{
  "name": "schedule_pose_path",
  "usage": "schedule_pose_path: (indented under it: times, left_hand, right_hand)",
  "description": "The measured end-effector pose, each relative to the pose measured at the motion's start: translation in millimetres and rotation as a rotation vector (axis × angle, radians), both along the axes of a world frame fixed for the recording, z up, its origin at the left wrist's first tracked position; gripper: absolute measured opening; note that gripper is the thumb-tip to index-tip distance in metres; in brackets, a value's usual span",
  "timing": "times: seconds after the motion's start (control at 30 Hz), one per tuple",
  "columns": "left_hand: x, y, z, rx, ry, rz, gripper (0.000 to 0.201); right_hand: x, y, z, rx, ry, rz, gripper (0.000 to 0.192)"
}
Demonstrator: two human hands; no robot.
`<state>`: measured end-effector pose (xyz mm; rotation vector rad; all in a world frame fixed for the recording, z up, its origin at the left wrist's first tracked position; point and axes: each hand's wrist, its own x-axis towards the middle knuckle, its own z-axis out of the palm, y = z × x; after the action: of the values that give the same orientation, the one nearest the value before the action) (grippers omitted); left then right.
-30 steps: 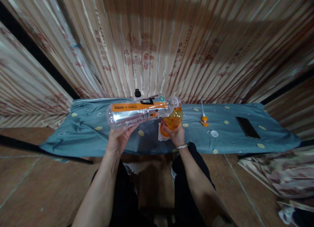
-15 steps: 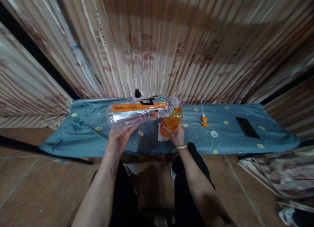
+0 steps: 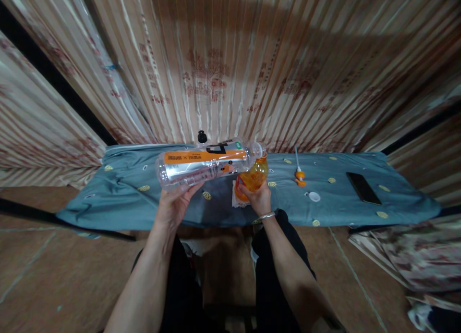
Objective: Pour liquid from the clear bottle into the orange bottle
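My left hand (image 3: 176, 203) grips a large clear plastic bottle (image 3: 205, 165) with an orange and silver label. The bottle lies nearly level in the air, its neck pointing right over the mouth of an orange bottle. Fingers of my right hand (image 3: 258, 198) wrap around that orange see-through bottle (image 3: 256, 174), which stands on a folded white tissue (image 3: 237, 198). Whether liquid runs between the two mouths is too small to make out. To the right lie an orange pump head (image 3: 299, 177) with a pale tube and a white bottle cap (image 3: 314, 196).
A narrow table covered by a blue-green cloth (image 3: 118, 193) spans the view. On its right lies a black phone (image 3: 363, 188). Behind the clear bottle stands a bottle with a black cap (image 3: 202, 137). Pleated curtains (image 3: 230, 73) and dark metal poles (image 3: 54, 73) surround the table.
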<state>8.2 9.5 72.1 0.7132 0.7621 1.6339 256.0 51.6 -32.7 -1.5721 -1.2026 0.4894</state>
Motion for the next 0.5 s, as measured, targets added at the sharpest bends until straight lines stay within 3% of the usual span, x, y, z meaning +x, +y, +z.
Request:
schedule_pose_path:
  times: [0.5]
  left_hand:
    - [-1.4,-0.3,0.8,-0.016,0.002,-0.003,0.072]
  right_hand:
    - [0.4,0.3,3.3,-0.036,0.004,-0.004,0.068]
